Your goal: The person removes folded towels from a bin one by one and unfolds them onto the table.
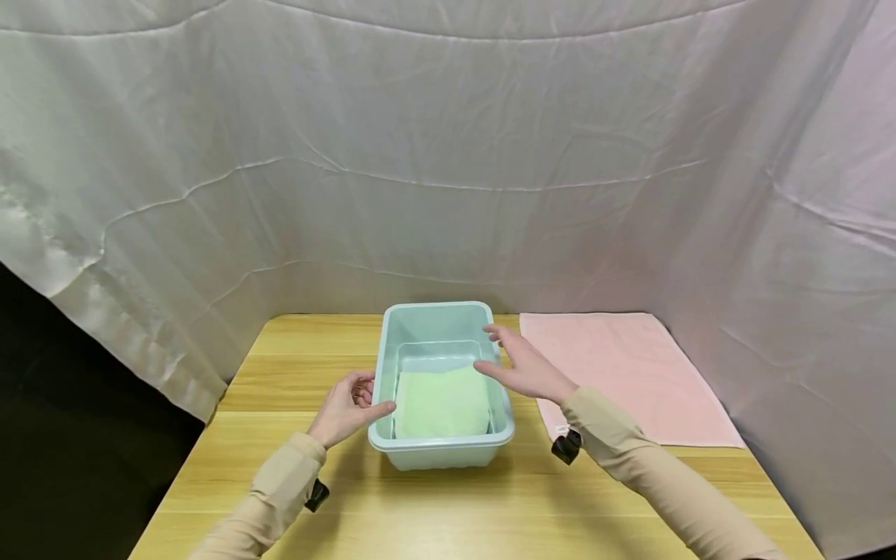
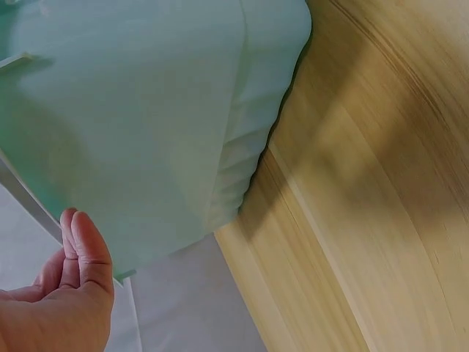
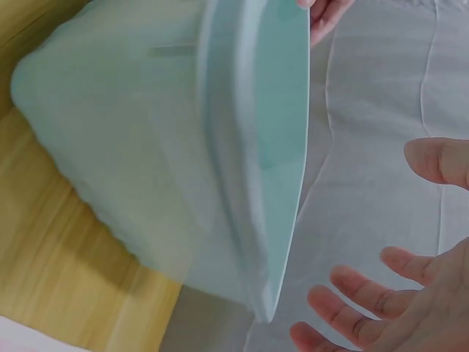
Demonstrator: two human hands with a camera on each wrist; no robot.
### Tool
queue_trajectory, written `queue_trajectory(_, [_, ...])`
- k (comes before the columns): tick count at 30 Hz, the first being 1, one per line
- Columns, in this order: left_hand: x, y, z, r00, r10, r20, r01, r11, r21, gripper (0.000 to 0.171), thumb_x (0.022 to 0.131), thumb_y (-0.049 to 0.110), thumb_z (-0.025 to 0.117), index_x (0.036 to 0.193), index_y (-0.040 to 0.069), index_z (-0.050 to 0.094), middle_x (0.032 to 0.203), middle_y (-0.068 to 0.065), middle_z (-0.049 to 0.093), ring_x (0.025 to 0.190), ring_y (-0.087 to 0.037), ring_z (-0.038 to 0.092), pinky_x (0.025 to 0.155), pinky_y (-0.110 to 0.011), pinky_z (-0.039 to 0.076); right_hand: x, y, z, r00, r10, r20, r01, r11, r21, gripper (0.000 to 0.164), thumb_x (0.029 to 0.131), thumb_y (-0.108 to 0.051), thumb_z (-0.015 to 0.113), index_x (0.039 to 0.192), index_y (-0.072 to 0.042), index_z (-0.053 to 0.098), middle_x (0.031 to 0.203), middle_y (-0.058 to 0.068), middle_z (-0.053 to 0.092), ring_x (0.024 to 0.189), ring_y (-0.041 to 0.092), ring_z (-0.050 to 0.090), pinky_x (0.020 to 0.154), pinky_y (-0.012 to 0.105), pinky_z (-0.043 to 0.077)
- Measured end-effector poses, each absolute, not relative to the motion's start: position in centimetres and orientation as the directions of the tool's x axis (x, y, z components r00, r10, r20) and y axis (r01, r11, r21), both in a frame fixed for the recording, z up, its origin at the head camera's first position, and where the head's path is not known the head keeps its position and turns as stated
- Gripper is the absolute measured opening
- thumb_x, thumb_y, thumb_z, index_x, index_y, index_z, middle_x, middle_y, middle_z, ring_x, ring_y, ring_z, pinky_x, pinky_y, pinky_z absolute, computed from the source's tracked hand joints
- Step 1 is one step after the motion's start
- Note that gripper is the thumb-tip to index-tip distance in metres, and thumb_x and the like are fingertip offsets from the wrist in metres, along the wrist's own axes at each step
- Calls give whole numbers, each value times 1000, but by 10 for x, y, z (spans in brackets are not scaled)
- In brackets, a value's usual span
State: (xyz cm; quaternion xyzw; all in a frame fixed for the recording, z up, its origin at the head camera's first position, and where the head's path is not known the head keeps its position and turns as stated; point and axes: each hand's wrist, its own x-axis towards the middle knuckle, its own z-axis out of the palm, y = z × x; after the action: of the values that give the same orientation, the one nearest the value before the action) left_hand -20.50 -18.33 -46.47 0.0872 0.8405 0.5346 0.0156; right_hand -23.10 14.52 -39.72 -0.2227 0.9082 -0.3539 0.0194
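A pale blue-green plastic basin (image 1: 448, 443) stands on the wooden table, with a folded light green towel (image 1: 442, 404) lying in its near part. At its left side, my left hand (image 1: 353, 404) holds the rim, thumb over the top and bent fingers outside. In the left wrist view those fingers (image 2: 91, 253) show against the basin's outer wall (image 2: 161, 132). My right hand (image 1: 525, 369) hovers at the right rim with fingers spread and nothing in it. The right wrist view shows its fingertips (image 3: 344, 308) apart from the basin's rim (image 3: 249, 183).
A pink towel (image 1: 623, 373) lies flat at the table's back right, close to my right forearm. Grey curtains (image 1: 448, 155) hang behind and on both sides of the wooden table (image 1: 301, 381). A dark area (image 1: 70, 435) lies beyond its left edge.
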Motion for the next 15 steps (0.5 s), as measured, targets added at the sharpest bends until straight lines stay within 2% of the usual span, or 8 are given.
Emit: queue_trajectory(15, [-200, -166, -467, -982, 172, 80, 146, 415, 898, 65, 79, 17, 85, 131, -8, 55, 99, -15, 64, 83, -14, 56, 71, -16, 49, -248, 107, -389, -870, -491, 36, -440, 742, -506, 70, 97, -42, 62, 150, -2, 39, 151, 20, 48, 139, 35, 48, 116, 53, 41])
